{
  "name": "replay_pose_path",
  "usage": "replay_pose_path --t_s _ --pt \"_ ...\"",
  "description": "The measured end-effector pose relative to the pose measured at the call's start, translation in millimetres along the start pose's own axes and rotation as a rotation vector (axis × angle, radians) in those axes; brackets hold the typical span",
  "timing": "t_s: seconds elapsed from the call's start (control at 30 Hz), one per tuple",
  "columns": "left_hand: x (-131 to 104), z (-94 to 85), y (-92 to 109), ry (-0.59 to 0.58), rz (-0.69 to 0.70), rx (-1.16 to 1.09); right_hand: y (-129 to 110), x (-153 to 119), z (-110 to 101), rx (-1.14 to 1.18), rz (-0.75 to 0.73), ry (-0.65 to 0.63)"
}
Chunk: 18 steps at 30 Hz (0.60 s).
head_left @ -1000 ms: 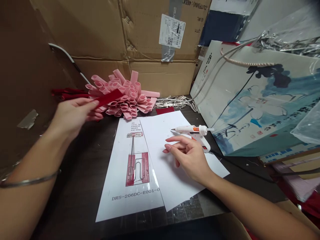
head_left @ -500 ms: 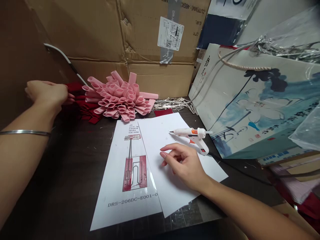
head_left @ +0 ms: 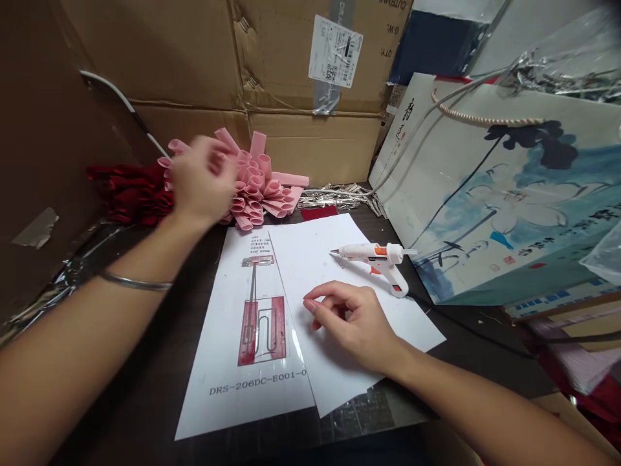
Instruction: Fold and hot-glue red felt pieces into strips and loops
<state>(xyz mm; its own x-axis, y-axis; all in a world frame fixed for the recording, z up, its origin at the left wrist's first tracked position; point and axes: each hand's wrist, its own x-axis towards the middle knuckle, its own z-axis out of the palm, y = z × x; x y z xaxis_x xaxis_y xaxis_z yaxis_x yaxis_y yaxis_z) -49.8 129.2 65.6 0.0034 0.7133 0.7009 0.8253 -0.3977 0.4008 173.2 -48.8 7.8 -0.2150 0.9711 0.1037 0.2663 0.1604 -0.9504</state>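
My left hand [head_left: 202, 178], smeared by motion, is over the left part of a bunch of pink rolled tubes [head_left: 255, 188]; whether its fingers hold anything is not visible. Dark red fabric pieces [head_left: 129, 194] lie in a heap to its left. Loosely curled, my right hand [head_left: 352, 320] hovers over a blank white sheet [head_left: 310, 249], thumb and forefinger slightly apart and nothing seen between them. Beyond it a white and orange glue gun [head_left: 376, 254] lies on the sheet, nozzle to the left. A printed drawing sheet [head_left: 218, 349] with a dark red rectangle lies beside it.
Silver metal clips [head_left: 339, 197] lie in a pile at the back, with a flat dark red piece [head_left: 319, 213] in front. Cardboard [head_left: 310, 145] walls the rear. A painted paper bag [head_left: 485, 194] stands at right; a black cord [head_left: 470, 336] runs below it.
My left hand has moved right, from the dark red heap to the pink tubes. My right hand has barely shifted. The camera view has tilted slightly.
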Motion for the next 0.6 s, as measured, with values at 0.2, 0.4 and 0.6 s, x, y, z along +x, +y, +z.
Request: replay_pose_path --t_s 0.2,0.4,0.6 --pt "-34 86.1 76 -0.571 0.133 -0.034 2 -2 2 -0.055 -0.028 -0.013" --pt "-25 122.7 88 -0.693 0.009 0.062 1 -3 0 -0.060 -0.059 -0.019" --pt "-12 137.7 83 -0.713 -0.026 -0.028 3 0 -1 -0.060 -0.047 -0.012"
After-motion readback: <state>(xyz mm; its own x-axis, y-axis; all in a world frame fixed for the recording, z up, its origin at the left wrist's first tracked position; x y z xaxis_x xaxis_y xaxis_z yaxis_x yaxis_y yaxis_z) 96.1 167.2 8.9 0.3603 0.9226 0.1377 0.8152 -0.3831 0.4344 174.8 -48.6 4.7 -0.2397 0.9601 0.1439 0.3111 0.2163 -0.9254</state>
